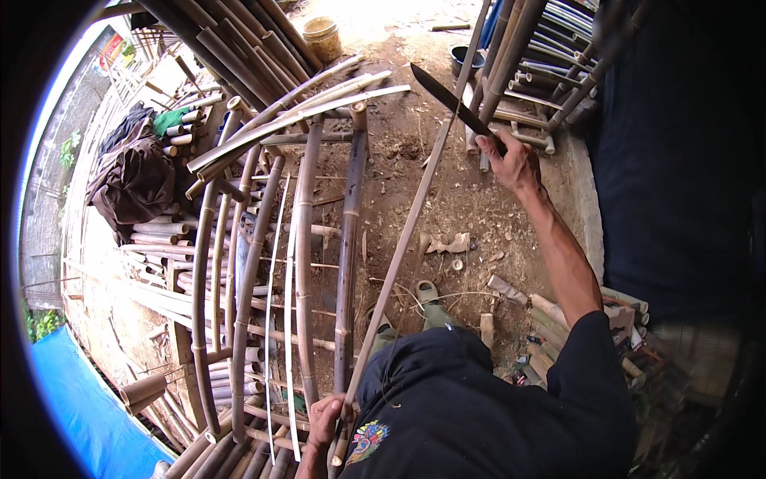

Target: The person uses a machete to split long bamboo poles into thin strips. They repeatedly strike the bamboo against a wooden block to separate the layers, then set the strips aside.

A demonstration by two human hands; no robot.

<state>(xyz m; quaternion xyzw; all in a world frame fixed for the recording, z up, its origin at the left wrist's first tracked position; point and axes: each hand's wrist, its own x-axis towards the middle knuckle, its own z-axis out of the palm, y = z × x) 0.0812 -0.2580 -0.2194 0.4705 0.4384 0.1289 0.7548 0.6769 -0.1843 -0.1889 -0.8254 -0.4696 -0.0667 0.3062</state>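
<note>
My right hand (513, 162) is raised at the upper right and grips the handle of a long dark blade (449, 100), which points up and left. Low in the frame, my left hand (325, 421) closes round the near end of a long thin bamboo strip (411, 223). The strip runs diagonally up to the right and passes just under the blade. The blade's edge is close to the strip; contact cannot be told.
A curved bamboo frame (303, 239) with dark poles lies on the dirt at left. Cut bamboo pieces (550, 319) pile near my right side. More poles (550, 56) lean at the top right, a plastic jar (322, 36) stands at the top, and a blue tarp (80, 407) lies lower left.
</note>
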